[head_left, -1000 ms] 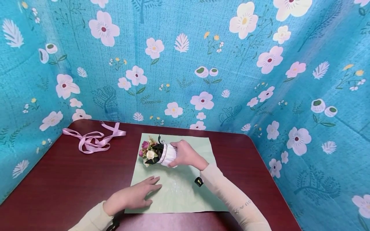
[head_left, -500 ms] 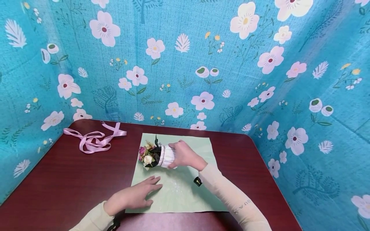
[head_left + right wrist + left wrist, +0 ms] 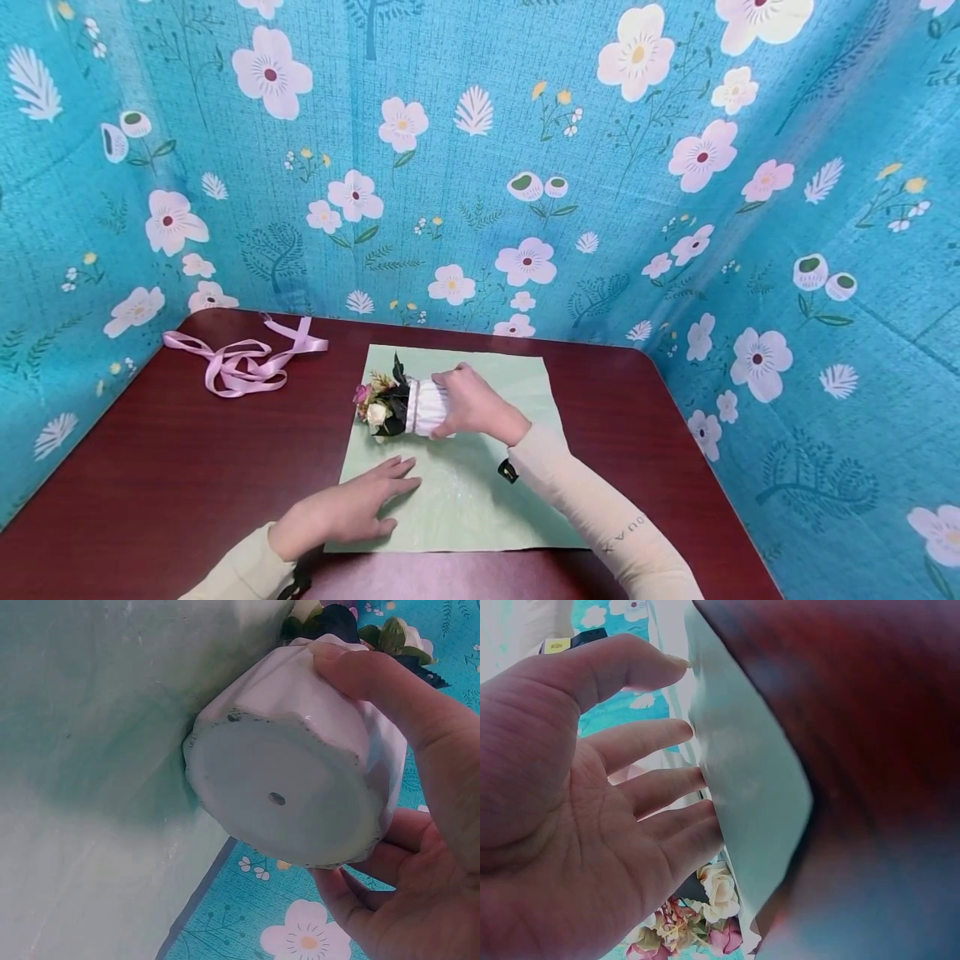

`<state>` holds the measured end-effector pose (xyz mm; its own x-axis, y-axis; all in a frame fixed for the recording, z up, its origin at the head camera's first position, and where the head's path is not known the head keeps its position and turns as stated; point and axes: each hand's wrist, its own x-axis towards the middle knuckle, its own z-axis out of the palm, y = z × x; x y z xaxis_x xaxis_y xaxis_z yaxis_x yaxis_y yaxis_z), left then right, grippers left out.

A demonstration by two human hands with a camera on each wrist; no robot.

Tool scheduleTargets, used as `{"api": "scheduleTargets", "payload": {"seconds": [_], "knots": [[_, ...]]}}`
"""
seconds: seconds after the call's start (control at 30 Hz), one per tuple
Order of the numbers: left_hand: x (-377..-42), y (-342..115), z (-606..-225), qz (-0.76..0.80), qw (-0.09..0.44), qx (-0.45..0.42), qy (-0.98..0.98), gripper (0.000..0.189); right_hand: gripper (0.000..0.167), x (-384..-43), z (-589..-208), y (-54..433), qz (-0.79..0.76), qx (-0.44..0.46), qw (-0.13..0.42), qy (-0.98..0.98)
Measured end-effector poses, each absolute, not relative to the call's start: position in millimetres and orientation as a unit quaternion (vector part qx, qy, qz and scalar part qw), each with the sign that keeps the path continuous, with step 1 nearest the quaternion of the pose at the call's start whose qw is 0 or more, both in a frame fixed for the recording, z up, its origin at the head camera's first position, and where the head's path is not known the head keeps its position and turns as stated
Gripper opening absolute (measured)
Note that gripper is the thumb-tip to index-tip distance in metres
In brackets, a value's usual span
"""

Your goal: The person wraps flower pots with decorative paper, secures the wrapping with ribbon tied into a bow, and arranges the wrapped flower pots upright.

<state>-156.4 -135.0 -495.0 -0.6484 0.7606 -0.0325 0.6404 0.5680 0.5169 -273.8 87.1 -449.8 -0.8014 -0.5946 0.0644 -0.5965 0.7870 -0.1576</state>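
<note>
My right hand [image 3: 480,407] grips a white fluted flower pot [image 3: 427,408] tipped on its side, its base towards me in the right wrist view, where a small hole shows in the bottom [image 3: 277,799]. Artificial flowers [image 3: 378,408], cream and pink with dark leaves, point left out of the pot. The pot lies over a pale green sheet of paper [image 3: 480,517]. My left hand [image 3: 348,507] has its fingers spread, with fingertips at the sheet's left part; the left wrist view shows them right at the paper [image 3: 742,765], holding nothing.
A tangled pink ribbon [image 3: 243,367] lies at the back left of the dark red table [image 3: 187,483]. Blue floral cloth [image 3: 465,167] hangs behind and along both sides of the table.
My right hand has shifted the pot slightly left, and the pot has turned so that its flowers point more directly left. The left hand stays in place.
</note>
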Motion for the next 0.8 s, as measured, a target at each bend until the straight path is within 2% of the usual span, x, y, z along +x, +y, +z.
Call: {"api": "scheduleTargets", "payload": {"seconds": [0.53, 0.8], "knots": [[-157.8, -134.7, -496.4, 0.237, 0.124, 0.400, 0.877, 0.059, 0.067, -270.2, -448.8, 86.2, 0.089, 0.329, 0.011, -0.940], [-155.6, -134.4, -494.5, 0.242, 0.132, 0.393, 0.877, 0.058, 0.072, -267.1, -448.7, 85.2, 0.092, 0.322, 0.002, -0.942]]}}
